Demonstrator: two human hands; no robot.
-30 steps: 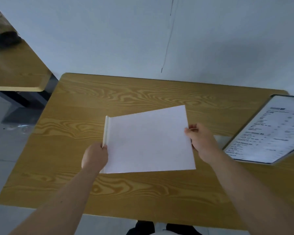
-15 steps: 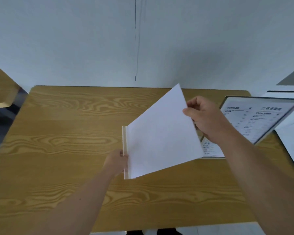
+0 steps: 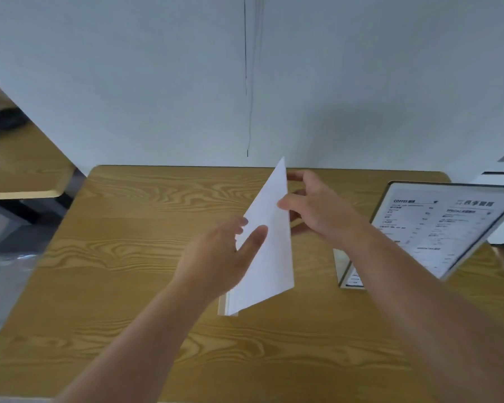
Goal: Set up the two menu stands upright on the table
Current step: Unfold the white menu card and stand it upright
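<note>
1. Now the white menu stand [image 3: 266, 248] is being tilted up on its wooden base strip [image 3: 227, 307], which is resting on the table [image 3: 134, 216] near the middle.
2. The left hand [image 3: 216, 257] is pressing against the near face of the sheet, thumb lying across it and fingers behind; it is bracing more than pinching.
3. The right hand [image 3: 314, 207] is holding the upper edge between thumb and fingers, closed lightly on the sheet.
4. To do this well, the base should probably be kept flat on the wood while the top is being swung upright, so the strip is not skidding.
5. The left hand is best sliding low toward the base, steadying it, while the right is guiding the top.
6. Both hands should be letting go only once the sheet is balancing alone, I judge.
7. The printed menu stand [image 3: 445, 225] is leaning at the right side, well apart; whether it is standing properly is unclear.
</note>
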